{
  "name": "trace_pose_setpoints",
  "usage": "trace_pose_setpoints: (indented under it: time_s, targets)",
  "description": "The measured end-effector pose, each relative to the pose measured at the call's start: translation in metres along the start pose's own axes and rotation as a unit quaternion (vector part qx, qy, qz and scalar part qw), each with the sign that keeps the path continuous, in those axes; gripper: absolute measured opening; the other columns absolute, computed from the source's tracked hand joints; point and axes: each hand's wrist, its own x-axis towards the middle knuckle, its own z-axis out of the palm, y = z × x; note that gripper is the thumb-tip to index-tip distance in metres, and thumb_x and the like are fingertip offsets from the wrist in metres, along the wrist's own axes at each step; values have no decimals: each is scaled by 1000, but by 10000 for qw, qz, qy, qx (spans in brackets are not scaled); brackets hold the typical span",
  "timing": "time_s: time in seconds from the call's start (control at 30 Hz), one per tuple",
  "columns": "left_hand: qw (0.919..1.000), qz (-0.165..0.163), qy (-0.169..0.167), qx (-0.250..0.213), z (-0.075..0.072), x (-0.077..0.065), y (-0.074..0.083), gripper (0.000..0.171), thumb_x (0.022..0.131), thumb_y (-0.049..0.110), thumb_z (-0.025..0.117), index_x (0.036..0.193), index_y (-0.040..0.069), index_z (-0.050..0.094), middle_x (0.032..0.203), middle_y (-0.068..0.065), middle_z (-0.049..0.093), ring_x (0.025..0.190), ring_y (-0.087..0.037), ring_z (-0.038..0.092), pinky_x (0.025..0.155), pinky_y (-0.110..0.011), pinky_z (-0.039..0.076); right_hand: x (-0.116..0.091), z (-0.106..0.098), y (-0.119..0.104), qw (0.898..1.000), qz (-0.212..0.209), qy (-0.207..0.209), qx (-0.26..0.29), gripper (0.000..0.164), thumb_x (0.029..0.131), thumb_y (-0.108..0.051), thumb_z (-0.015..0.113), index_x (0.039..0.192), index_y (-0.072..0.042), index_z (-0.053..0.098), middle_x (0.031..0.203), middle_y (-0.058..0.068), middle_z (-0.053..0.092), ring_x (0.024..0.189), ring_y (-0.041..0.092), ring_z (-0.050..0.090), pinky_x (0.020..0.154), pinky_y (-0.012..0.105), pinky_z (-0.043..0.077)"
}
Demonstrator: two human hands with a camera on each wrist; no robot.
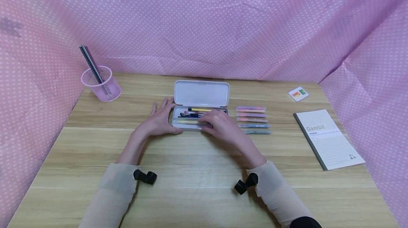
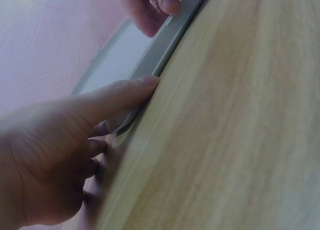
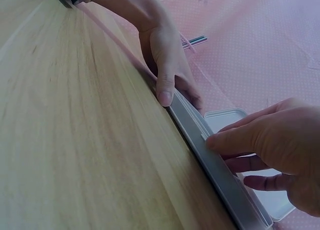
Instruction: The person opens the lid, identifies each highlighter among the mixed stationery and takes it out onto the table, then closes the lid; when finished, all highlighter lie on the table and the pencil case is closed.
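Note:
An open pencil case with a pale lid lies at the middle of the table, its lid tipped back. Several pens and pencils fill its tray, one of them yellow and black. At the case's left end, my left hand grips it, thumb along the front edge and fingers spread at the side. My right hand reaches into the tray and holds a pale yellow pen near the front wall. In the right wrist view its thumb meets the front rim; the pen is hidden there.
Several coloured pens lie in a row right of the case. Farther right are a notebook and a small white printed block. A pink cup with dark pencils stands at the back left. Pink dotted cloth surrounds the table.

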Motion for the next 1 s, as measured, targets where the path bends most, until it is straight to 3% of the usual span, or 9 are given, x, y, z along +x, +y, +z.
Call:
trace_pose_setpoints:
  time_s: [0.5, 1.0]
  targets:
    - [10000, 3, 9, -10, 1, 0, -1, 104, 74, 48, 89, 154, 11, 35, 175, -17, 5, 162, -40, -5, 127, -65, -13, 0, 4, 1, 9999, -97, -36, -107, 20, 94, -20, 75, 114, -16, 78, 115, -2, 78, 116, 18, 70, 107, 41, 53]
    - [10000, 16, 3, -21, 2, 1, -3, 104, 74, 50, 89, 154, 11, 35, 175, -17, 5, 162, -40, -6, 127, -64, -15, -1, 5, 1, 9997, -157, -107, -163, 20, 96, -18, 73, 115, -16, 78, 111, 0, 78, 105, 17, 73, 98, 41, 54]
